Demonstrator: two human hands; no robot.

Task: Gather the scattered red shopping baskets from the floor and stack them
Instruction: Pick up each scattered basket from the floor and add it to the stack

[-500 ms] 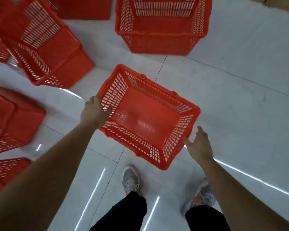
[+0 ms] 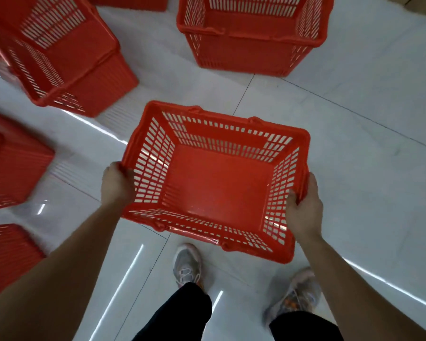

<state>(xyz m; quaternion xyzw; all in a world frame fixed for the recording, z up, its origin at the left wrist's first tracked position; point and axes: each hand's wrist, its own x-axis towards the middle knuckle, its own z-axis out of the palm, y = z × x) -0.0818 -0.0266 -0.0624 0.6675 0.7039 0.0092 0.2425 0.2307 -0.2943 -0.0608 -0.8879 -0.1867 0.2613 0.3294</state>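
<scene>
A red slotted shopping basket [image 2: 219, 183] is held upright above the white floor, its open top facing me. My left hand [image 2: 116, 184] grips its left short rim. My right hand [image 2: 304, 210] grips the right short rim, fingers curled inside the wall. Another red basket [image 2: 253, 33] stands upright on the floor straight ahead. A tipped basket [image 2: 67, 52] lies on its side at the upper left.
More red baskets lie at the left edge, one upturned [image 2: 12, 161] and one lower down [image 2: 8, 254]. My two feet in grey shoes [image 2: 188, 264] stand on the glossy tiled floor [image 2: 367, 143], which is bare to the right.
My right hand has closed on the basket's right rim; it was open beside it before. The basket has turned square to me and come closer. The left hand keeps its grip.
</scene>
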